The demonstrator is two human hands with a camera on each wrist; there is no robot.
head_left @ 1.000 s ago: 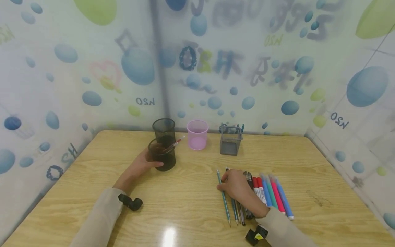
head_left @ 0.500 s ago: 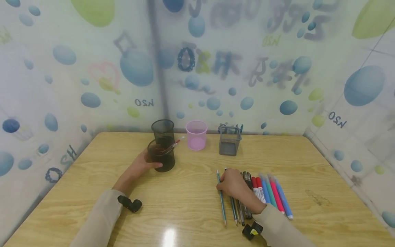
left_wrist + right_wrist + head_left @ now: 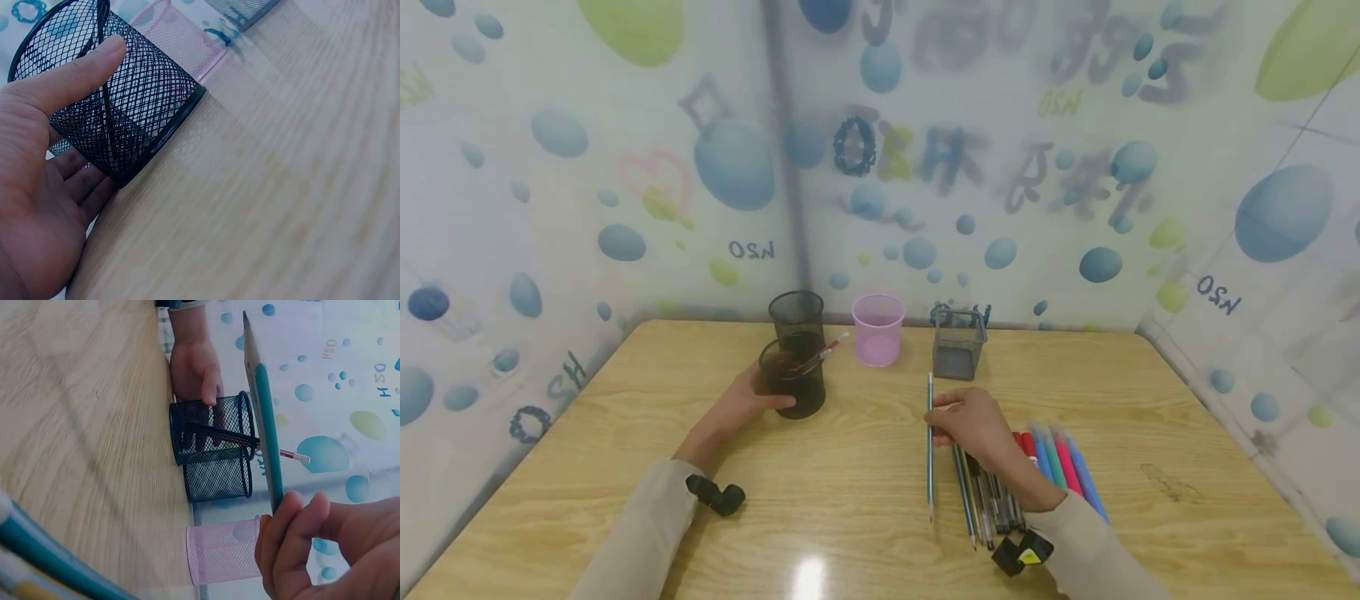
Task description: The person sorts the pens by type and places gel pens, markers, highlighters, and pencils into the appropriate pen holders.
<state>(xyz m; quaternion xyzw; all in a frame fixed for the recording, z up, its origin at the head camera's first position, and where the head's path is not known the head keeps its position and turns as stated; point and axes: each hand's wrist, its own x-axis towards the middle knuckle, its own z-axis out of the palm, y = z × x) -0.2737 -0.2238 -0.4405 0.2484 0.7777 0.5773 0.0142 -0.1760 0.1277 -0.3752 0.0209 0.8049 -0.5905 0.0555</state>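
held pencil (image 3: 269, 425): teal | front cup (image 3: 145, 90): black mesh | middle cup (image 3: 878, 343): pink mesh | square holder (image 3: 956, 362): grey, apparently mesh

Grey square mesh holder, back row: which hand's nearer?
Right. The right hand, pinching a teal pencil, is just in front of the holder; the left hand is farther off to its left, round the front black mesh cup.

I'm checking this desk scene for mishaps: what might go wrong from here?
The right grip pinches the teal pencil, whose long sharpened end sticks out, so it might swivel or slip. The red markers lie partly hidden behind that grip, which could scatter them. A nudge from the left grip might knock the front black mesh cup into the rear cup close behind.
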